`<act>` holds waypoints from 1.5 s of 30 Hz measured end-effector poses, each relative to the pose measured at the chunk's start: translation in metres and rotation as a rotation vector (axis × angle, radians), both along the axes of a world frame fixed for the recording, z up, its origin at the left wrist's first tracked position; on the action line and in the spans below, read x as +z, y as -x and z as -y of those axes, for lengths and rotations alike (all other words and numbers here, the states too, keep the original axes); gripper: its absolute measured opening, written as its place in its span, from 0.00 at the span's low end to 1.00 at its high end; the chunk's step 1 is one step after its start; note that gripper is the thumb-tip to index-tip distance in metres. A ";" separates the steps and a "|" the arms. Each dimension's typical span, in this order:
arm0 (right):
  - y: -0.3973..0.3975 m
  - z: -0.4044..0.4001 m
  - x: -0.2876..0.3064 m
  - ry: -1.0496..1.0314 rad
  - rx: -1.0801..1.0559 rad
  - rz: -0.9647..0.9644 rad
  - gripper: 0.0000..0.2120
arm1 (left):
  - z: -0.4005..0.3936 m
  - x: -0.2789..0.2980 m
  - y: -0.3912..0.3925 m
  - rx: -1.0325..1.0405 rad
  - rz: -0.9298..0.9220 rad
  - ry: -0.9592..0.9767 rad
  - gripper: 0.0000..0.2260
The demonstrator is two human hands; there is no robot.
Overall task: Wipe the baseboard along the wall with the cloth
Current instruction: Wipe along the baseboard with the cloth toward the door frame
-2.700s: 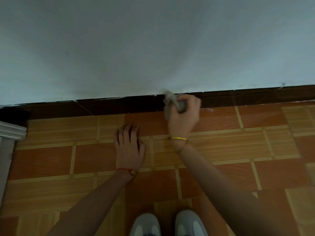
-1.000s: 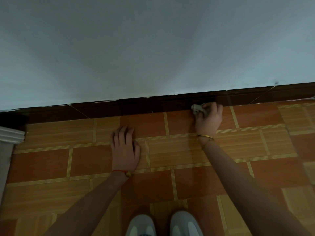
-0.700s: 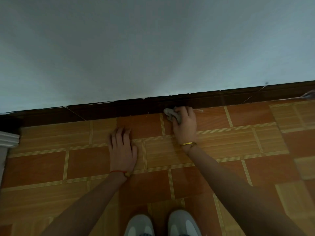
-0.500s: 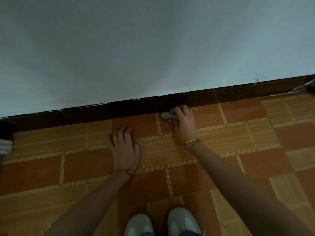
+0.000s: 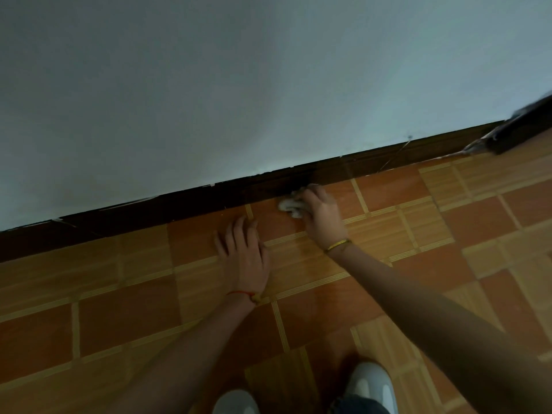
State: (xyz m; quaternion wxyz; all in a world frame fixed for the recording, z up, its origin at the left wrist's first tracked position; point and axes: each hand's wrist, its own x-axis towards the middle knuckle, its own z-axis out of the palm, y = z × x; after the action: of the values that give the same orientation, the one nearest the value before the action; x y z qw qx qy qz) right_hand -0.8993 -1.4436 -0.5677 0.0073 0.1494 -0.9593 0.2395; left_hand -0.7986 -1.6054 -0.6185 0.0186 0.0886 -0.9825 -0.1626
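Baseboard [image 5: 209,201] set between wall [image 5: 239,85] behind and floor [image 5: 119,309] in front. Cloth [image 5: 289,206] held at baseboard foot by right hand [image 5: 322,215]; left hand [image 5: 245,258] laid flat on floor, left of it.

1 head-worn view looks steeply down, tilted — wall [image 5: 239,85] above, tiled floor [image 5: 119,309] below, close.

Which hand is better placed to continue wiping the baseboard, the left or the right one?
The right hand. It already grips the cloth at the foot of the baseboard. The left hand lies flat on the floor tiles, apparently as a support.
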 end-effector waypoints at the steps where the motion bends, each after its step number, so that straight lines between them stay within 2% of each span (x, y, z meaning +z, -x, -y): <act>1: -0.005 0.006 -0.001 -0.002 0.075 -0.012 0.17 | 0.000 -0.001 0.000 0.001 0.003 0.007 0.22; 4: -0.006 0.000 -0.003 -0.047 0.131 -0.035 0.17 | -0.001 -0.002 0.000 0.002 -0.004 0.008 0.22; 9: 0.014 -0.047 -0.005 -0.165 -0.057 -0.073 0.22 | -0.002 -0.003 -0.001 0.006 -0.041 -0.007 0.22; 12: 0.024 -0.066 -0.008 -0.141 -0.208 -0.062 0.21 | -0.003 -0.002 0.000 0.011 -0.055 0.007 0.22; 15: 0.024 -0.052 -0.011 -0.073 -0.284 -0.023 0.22 | -0.004 -0.003 0.000 0.020 -0.059 0.035 0.22; 21: 0.006 -0.009 -0.020 -0.017 -0.026 -0.019 0.24 | -0.006 -0.004 0.000 0.025 -0.097 0.069 0.22; 27: 0.018 -0.040 -0.016 -0.105 0.129 -0.082 0.20 | -0.006 -0.006 0.001 0.027 -0.149 0.061 0.21; 33: 0.045 -0.120 -0.016 -0.099 -0.182 -0.062 0.18 | -0.007 -0.006 0.000 0.025 -0.154 0.077 0.22; 36: 0.048 -0.120 -0.014 -0.071 -0.281 -0.021 0.22 | -0.008 -0.007 0.001 0.023 -0.129 0.114 0.22; 38: 0.041 -0.098 -0.014 -0.061 -0.206 -0.045 0.23 | -0.009 -0.006 0.001 0.028 -0.101 0.134 0.22; 42: 0.020 -0.040 -0.021 -0.051 0.081 -0.053 0.22 | -0.013 -0.001 0.000 0.040 -0.034 0.154 0.23; 45: 0.014 -0.023 -0.018 -0.023 0.145 -0.038 0.22 | -0.014 0.004 -0.002 0.040 0.012 0.142 0.24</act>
State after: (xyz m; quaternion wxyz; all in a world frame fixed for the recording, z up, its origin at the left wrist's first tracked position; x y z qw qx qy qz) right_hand -0.9132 -1.4210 -0.5856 0.0065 0.2230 -0.9483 0.2257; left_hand -0.7966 -1.5917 -0.6149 0.0223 0.1075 -0.9897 -0.0915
